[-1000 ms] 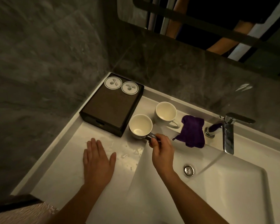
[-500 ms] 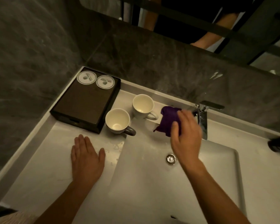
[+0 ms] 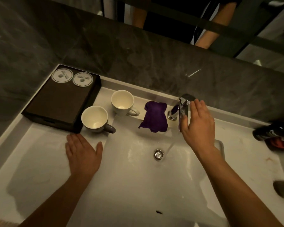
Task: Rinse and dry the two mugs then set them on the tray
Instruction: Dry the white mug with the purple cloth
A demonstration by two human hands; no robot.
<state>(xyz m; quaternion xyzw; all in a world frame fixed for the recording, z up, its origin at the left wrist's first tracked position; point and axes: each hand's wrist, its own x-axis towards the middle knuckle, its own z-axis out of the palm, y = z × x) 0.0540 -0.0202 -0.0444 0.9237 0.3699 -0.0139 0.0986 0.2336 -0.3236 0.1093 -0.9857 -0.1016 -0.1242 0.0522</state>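
Left hand [image 3: 84,154] is laid flat on the counter [image 3: 39,153], right hand [image 3: 197,122] is pressed open-fingered against the tap [image 3: 184,108] (water running) — grey mug [image 3: 94,119] and white mug [image 3: 122,102] are stood beside the tray [image 3: 61,102].

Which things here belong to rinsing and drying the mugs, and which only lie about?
For the job: grey-handled mug, white mug, purple cloth, faucet, dark tray, sink.
Lying about: dark bottle at the right, two round discs on the tray.
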